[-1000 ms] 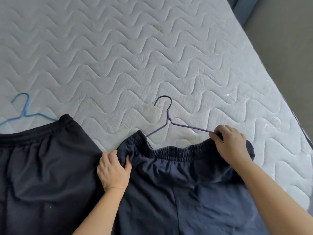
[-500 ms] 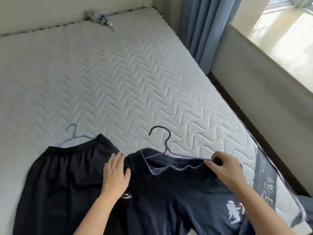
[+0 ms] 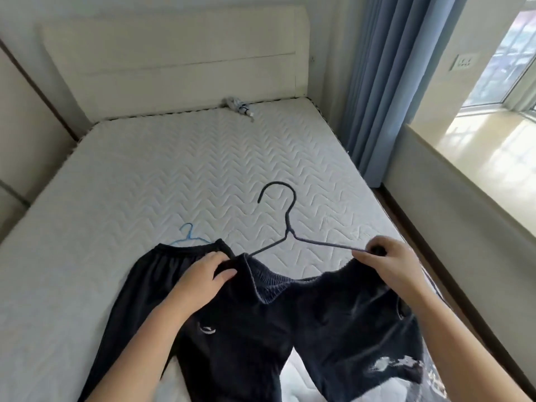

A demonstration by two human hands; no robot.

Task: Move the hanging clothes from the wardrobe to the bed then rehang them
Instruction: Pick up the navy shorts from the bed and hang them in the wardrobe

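Bedroom, viewed from the foot of the bed: white quilted mattress (image 3: 174, 175), cream padded headboard (image 3: 174, 62) and blue pleated curtain (image 3: 374, 97) beside the window.

Step in hand, as judged: the rehanging stage. The dark navy elastic-waisted shorts (image 3: 333, 329) lie at the near edge of the mattress. Their waistband is raised and slack in the middle, and the thin dark wire hanger (image 3: 288, 224) is threaded into it, hook pointing toward the headboard. The loose black shorts (image 3: 150, 285) lie flat just to the left and partly under the navy pair, with the light blue wire hanger (image 3: 190, 237) showing at their waistband.

Hands: the left hand (image 3: 203, 278) has its fingers curled over the left corner of the navy waistband, thumb closing beneath, and grips the cloth where the hanger's left arm enters. The right hand (image 3: 388, 262) is curled round the hanger's right shoulder at the waistband's right corner. Whether it also holds cloth cannot be told.

Next move, as judged: stretch the waistband taut over both hanger shoulders, then take the hook to carry the shorts. The sagging middle suggests the fit is loose, and one corner could slip off when lifted.
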